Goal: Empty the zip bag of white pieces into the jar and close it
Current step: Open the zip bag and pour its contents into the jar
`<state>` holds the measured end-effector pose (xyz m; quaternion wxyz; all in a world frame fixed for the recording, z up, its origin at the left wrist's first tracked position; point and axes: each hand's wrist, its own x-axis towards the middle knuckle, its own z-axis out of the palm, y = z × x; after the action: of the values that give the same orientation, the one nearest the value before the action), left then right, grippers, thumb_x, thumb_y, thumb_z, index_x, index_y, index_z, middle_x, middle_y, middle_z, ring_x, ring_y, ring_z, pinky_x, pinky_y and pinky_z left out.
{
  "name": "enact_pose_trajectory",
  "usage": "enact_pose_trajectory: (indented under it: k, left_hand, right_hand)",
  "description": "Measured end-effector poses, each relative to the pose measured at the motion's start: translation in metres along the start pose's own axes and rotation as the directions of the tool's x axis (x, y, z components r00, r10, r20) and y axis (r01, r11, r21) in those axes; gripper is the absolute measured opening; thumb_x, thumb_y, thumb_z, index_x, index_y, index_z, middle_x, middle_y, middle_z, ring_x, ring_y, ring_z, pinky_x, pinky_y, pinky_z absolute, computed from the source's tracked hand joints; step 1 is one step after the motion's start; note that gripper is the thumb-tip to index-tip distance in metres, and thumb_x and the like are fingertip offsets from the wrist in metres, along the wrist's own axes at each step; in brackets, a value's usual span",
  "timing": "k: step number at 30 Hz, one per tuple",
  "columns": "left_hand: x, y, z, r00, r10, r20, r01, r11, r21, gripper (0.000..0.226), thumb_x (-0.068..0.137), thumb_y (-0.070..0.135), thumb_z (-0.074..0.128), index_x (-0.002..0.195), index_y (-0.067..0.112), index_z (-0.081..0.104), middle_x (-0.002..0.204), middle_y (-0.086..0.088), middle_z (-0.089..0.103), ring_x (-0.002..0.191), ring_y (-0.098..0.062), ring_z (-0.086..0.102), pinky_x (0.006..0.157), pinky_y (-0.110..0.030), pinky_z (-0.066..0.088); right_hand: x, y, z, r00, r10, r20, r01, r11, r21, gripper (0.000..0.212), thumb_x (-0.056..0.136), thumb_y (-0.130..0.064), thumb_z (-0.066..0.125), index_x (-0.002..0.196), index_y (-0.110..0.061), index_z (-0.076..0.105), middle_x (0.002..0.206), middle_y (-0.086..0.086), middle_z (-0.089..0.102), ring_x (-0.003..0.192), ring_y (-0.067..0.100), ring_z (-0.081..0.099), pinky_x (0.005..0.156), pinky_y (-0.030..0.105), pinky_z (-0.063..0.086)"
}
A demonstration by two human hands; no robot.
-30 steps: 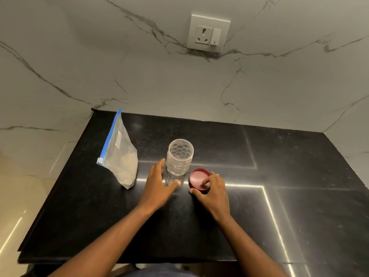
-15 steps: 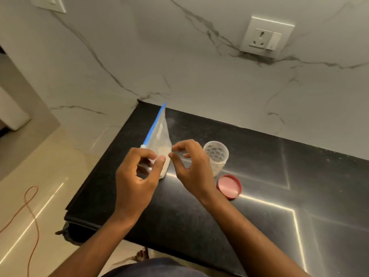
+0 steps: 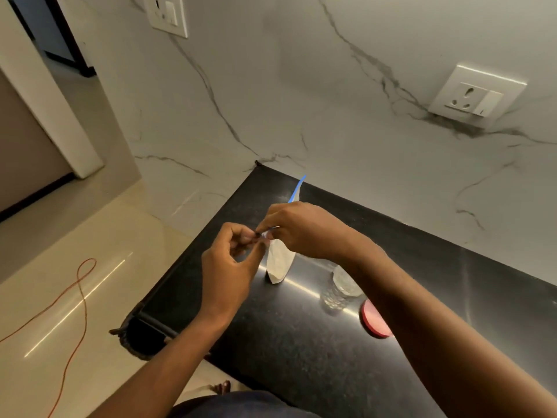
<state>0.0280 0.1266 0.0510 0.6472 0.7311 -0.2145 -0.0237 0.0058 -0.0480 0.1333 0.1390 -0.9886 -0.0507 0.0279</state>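
Observation:
The clear zip bag with white pieces and a blue zip strip stands on the black counter. My left hand and my right hand both pinch its near top corner, fingertips almost touching. The open clear jar stands to the right of the bag, partly hidden behind my right forearm. Its red lid lies flat on the counter beside the jar, also partly covered by the forearm.
A white marble wall with two sockets backs the counter. The counter's left edge drops to a cream floor where an orange cable lies. A doorway opens at the far left.
Both hands left the jar and lid, moved left to the bag and took hold of its top corner. The view swung left and down.

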Motion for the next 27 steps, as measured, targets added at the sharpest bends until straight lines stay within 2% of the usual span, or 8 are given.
enact_pose_trajectory:
  k: [3,6,10,14,17,20,24,27]
  left_hand:
    - [0.002,0.001,0.001,1.000,-0.013,0.002,0.013,1.000,-0.023,0.029,0.081,0.051,0.079,0.094,0.037,0.056,0.088,0.013,0.071,0.083,-0.007,0.074,0.074,-0.015,0.059]
    - [0.006,0.002,0.002,1.000,-0.001,-0.001,0.001,1.000,-0.027,0.032,0.080,0.051,0.079,0.084,0.041,0.049,0.081,0.012,0.068,0.074,-0.004,0.069,0.069,-0.014,0.056]
    - [0.010,0.002,0.004,0.999,0.051,-0.012,-0.051,0.998,0.029,0.038,0.081,0.041,0.082,0.079,0.031,0.046,0.077,0.027,0.066,0.076,0.004,0.068,0.070,-0.008,0.054]
    - [0.016,0.002,0.003,0.997,0.078,-0.013,-0.077,0.995,0.070,0.035,0.082,0.031,0.086,0.080,0.029,0.051,0.078,0.016,0.069,0.084,0.004,0.071,0.075,-0.004,0.053]
    - [0.018,0.005,0.001,0.996,0.085,-0.004,-0.084,0.996,0.037,0.030,0.082,0.039,0.081,0.090,0.024,0.057,0.086,0.010,0.070,0.091,0.005,0.071,0.081,-0.005,0.054]
    - [0.018,0.008,-0.001,0.996,0.085,-0.013,-0.085,0.996,0.028,0.033,0.081,0.045,0.080,0.088,0.030,0.051,0.085,0.008,0.071,0.091,0.001,0.073,0.081,-0.009,0.056]
    - [0.018,0.011,-0.001,0.996,0.078,-0.032,-0.076,0.995,0.060,0.039,0.078,0.050,0.077,0.081,0.025,0.047,0.082,0.022,0.070,0.081,0.001,0.072,0.074,-0.009,0.056]
    - [0.018,0.010,0.000,0.993,0.101,-0.054,-0.096,0.992,0.084,0.040,0.079,0.045,0.079,0.080,0.016,0.051,0.079,0.028,0.069,0.077,0.002,0.071,0.070,-0.009,0.056]
  right_hand:
    - [0.001,0.004,-0.004,1.000,-0.019,0.011,0.019,1.000,0.004,0.020,0.102,-0.018,0.065,0.118,-0.023,0.076,0.118,-0.005,0.068,0.094,0.004,0.054,0.081,0.022,0.047]
    - [0.001,0.007,-0.010,0.998,-0.048,0.034,0.048,0.999,-0.006,0.021,0.104,-0.022,0.064,0.120,-0.023,0.076,0.123,-0.004,0.066,0.103,0.005,0.048,0.085,0.022,0.043]
    - [-0.001,0.014,-0.025,0.995,-0.080,0.063,0.084,0.994,-0.069,0.027,0.104,-0.028,0.063,0.128,-0.023,0.074,0.132,-0.003,0.063,0.113,0.012,0.048,0.088,0.030,0.050]
    - [0.000,0.016,-0.030,0.992,-0.097,0.075,0.105,0.988,-0.113,0.031,0.105,-0.029,0.059,0.133,-0.022,0.070,0.134,-0.002,0.063,0.114,0.012,0.047,0.091,0.035,0.051]
    - [0.000,0.014,-0.030,0.994,-0.098,0.054,0.104,0.989,-0.104,0.029,0.106,-0.029,0.059,0.131,-0.021,0.070,0.131,-0.002,0.067,0.114,0.013,0.052,0.093,0.037,0.051]
    - [0.000,0.015,-0.028,0.992,-0.117,0.054,0.123,0.985,-0.121,0.027,0.107,-0.031,0.057,0.129,-0.022,0.069,0.128,-0.001,0.068,0.111,0.013,0.052,0.091,0.035,0.051]
    - [-0.001,0.017,-0.018,0.981,-0.192,0.020,0.191,0.951,-0.242,0.032,0.106,-0.032,0.059,0.138,-0.027,0.061,0.131,-0.004,0.062,0.112,0.010,0.045,0.083,0.025,0.029]
    - [-0.001,0.022,-0.014,0.972,-0.234,-0.013,0.218,0.923,-0.318,0.039,0.103,-0.029,0.064,0.142,-0.027,0.058,0.136,-0.003,0.061,0.122,0.016,0.046,0.085,0.026,0.025]
